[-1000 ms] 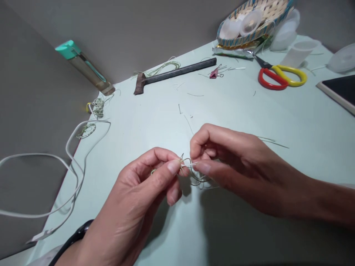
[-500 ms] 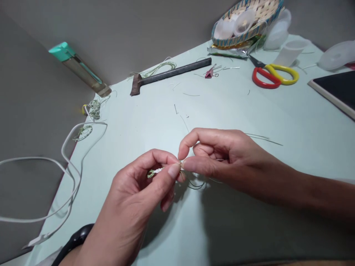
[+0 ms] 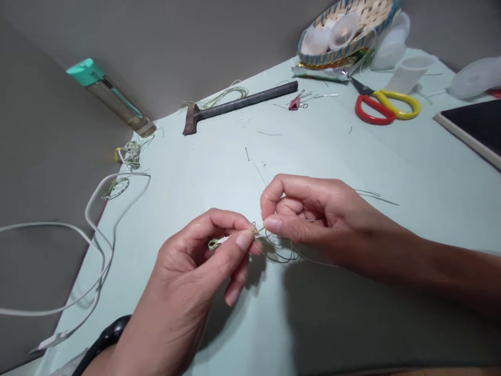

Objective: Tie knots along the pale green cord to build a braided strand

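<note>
Your left hand is pinching one small green-and-white woven piece between thumb and finger, and that grip is hiding much of it. Your right hand is sitting just beside it, with thumb and first finger closing on a thin strand near the piece's end. More thin strands are looping down below your right fingers; they are crossing too much for you to be counting them. One black band is going around your left wrist.

Both hands are working above one pale green desk, and a grey wall is rising behind it. Your right arm is throwing a dark shadow on the desk.

Farther out, one hammer, one pink clip and one pair of red-and-yellow scissors are lying past your hands. One basket is holding at least two cloudy cups. One bottle is standing at the far left corner. One white cable is looping over the left edge.
</note>
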Demonstrator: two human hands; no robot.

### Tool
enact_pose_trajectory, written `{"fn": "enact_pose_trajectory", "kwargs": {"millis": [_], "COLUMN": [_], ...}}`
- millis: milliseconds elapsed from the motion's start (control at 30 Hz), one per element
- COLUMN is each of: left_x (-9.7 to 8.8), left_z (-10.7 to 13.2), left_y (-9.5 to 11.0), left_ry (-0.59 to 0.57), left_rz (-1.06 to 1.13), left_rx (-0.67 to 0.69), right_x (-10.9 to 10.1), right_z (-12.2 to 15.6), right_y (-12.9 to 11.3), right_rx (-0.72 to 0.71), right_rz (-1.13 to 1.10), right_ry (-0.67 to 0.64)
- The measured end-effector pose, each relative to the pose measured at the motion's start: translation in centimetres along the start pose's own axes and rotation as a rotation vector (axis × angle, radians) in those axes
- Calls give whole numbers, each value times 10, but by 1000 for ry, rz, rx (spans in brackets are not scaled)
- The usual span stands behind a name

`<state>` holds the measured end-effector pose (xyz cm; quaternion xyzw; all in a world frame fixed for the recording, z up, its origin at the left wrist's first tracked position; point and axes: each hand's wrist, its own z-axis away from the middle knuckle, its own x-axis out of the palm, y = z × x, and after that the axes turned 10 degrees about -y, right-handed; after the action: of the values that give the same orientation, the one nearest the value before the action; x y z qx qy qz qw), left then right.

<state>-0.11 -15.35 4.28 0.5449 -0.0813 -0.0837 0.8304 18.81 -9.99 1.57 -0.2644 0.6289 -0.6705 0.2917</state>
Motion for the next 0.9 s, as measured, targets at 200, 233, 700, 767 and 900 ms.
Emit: {"fn": "enact_pose_trajectory", "kwargs": {"millis": [200, 233, 700, 767, 900], "left_x": [1, 1, 0, 0, 0], "left_z": [-1, -1, -1, -1, -2], "left_y": [1, 1, 0, 0, -1], "left_ry": [9, 13, 41, 35, 43], "left_rz": [-12, -3, 11, 3, 10], "left_rx": [-37, -43, -69, -75, -55], "right_x": [-2, -2, -2, -2, -4], "right_z": [1, 0, -3, -3, -2], "right_y": [0, 0, 7, 6, 1], "right_rx": [58, 79, 43, 56, 68], "right_rz": [-13, -18, -29, -24, 41], "right_ry": [-43, -61, -182, -184, -145]}}
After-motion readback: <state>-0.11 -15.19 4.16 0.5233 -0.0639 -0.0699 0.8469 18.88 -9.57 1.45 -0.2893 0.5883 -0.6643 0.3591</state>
